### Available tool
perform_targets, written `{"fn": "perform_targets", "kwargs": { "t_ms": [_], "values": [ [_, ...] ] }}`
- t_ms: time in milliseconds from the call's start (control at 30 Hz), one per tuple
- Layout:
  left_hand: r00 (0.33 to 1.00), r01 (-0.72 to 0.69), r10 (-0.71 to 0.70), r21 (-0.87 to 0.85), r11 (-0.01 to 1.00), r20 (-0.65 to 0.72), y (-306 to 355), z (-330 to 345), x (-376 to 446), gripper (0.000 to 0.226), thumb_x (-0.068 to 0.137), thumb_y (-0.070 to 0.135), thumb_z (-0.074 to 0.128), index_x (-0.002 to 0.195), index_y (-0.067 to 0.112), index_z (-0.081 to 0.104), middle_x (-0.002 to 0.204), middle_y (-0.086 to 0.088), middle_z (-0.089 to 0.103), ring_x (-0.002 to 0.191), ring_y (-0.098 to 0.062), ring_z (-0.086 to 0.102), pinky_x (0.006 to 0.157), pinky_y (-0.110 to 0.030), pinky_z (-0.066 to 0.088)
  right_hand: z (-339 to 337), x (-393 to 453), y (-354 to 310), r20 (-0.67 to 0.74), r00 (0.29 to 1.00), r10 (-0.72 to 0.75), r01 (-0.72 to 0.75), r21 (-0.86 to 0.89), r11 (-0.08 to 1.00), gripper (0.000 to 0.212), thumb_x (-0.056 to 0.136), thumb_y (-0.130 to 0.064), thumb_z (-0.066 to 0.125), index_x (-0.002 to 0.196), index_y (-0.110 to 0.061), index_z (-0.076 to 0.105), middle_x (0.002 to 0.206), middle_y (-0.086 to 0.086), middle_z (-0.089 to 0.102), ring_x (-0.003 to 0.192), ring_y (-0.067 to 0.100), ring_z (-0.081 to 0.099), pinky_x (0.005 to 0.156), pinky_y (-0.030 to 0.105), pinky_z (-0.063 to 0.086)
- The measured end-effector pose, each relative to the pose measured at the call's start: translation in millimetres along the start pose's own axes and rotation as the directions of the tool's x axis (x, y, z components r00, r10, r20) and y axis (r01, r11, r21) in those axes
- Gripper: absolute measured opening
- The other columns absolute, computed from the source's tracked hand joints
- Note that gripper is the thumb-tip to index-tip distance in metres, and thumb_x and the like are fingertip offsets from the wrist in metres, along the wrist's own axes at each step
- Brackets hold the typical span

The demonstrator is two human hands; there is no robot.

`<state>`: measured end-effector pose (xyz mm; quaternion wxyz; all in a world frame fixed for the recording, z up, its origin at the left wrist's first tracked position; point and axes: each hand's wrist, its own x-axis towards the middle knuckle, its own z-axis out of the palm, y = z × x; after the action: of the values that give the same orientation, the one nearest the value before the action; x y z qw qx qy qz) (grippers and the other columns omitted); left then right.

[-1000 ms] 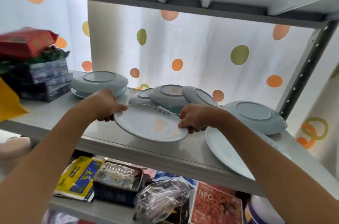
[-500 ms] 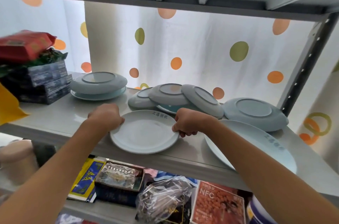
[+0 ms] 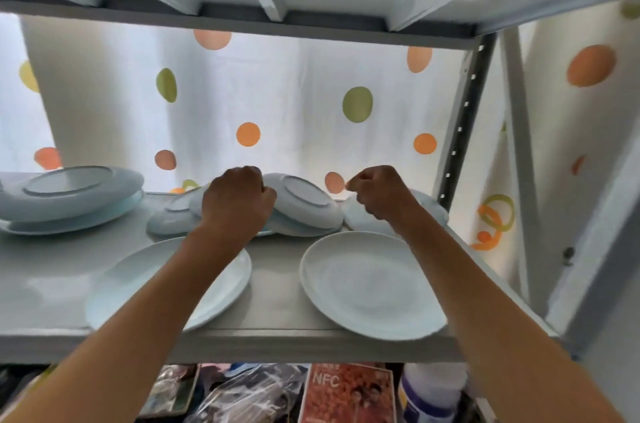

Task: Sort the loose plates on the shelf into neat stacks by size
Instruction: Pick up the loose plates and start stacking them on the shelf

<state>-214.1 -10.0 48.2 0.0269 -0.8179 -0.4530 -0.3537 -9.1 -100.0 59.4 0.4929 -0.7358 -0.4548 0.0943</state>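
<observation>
Pale-blue plates: all on the grey metal shelf [image 3: 277,294], some face up, some upside down.
Front left plate [image 3: 138,280]: face up at the shelf's front edge, partly under the left forearm.
Front right plate [image 3: 367,284]: face up, rim at the front edge, well apart from the left one.
Left stack [image 3: 69,197]: upside-down plate on top of a wider one, far left, towards the back.
Middle pile [image 3: 304,204]: overturned plates overlapping and tilted — top one leans rightwards, foot ring showing.
Small overturned plate [image 3: 169,220]: left of that pile, touching it.
Back right plate [image 3: 360,218]: overturned, mostly hidden by the right hand.
Left hand [image 3: 239,201]: fingers curled, knuckles up, at the middle pile's left rim — cannot tell if it actually grips a plate.
Right hand [image 3: 377,194]: fingers curled in, held above the back right plate; no grip visible, contact unclear.
Backdrop: white curtain [image 3: 277,93] with orange and green dots.
Lower shelf: bags and a red NFC packet [image 3: 346,391], blurred.
</observation>
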Motion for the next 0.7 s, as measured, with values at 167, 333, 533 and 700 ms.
{"fn": "perform_targets", "kwargs": {
  "t_ms": [167,333,533,700],
  "values": [
    [0.981,-0.135,0.162,-0.227,0.964,0.104,72,45,18,0.015,0.082,0.023,0.054,0.071,0.013,0.058,0.069,-0.003,0.056,0.069,-0.025,0.05,0.059,-0.028,0.033,-54,17,60,-0.33,0.928,0.176,-0.131,0.155,0.979,0.021,0.082,-0.011,0.061,0.062,-0.009,0.06,0.058,0.009,0.055,0.062,0.027,0.05,0.054,0.031,0.037],
    [0.903,-0.167,0.301,-0.397,0.903,0.306,114,85,39,0.008,0.082,0.027,0.06,0.078,0.022,0.065,0.08,0.002,0.064,0.079,-0.019,0.057,0.062,-0.022,0.038,-69,21,116,-0.425,0.786,0.449,-0.297,0.377,0.877,0.029,0.09,-0.012,0.053,0.106,0.009,0.066,0.108,0.028,0.067,0.103,0.041,0.063,0.067,0.03,0.042],
    [0.856,-0.011,0.323,-0.611,0.791,0.403,110,115,61,0.012,0.087,0.019,0.066,0.094,0.011,0.073,0.087,0.004,0.062,0.078,-0.007,0.055,0.068,-0.011,0.04,-71,22,139,-0.438,0.751,0.494,-0.406,0.283,0.869,0.038,0.088,-0.025,0.057,0.11,0.005,0.064,0.103,0.02,0.07,0.094,0.038,0.067,0.074,0.032,0.051],
    [0.914,0.131,0.149,-0.621,0.773,0.378,93,128,66,0.017,0.088,0.014,0.061,0.081,-0.001,0.066,0.061,0.006,0.051,0.061,-0.016,0.045,0.061,-0.025,0.037,-70,20,149,-0.288,0.785,0.549,-0.473,0.294,0.831,0.033,0.088,-0.031,0.061,0.098,0.0,0.06,0.065,0.013,0.067,0.035,0.02,0.06,0.033,0.019,0.04]
  ]
}}
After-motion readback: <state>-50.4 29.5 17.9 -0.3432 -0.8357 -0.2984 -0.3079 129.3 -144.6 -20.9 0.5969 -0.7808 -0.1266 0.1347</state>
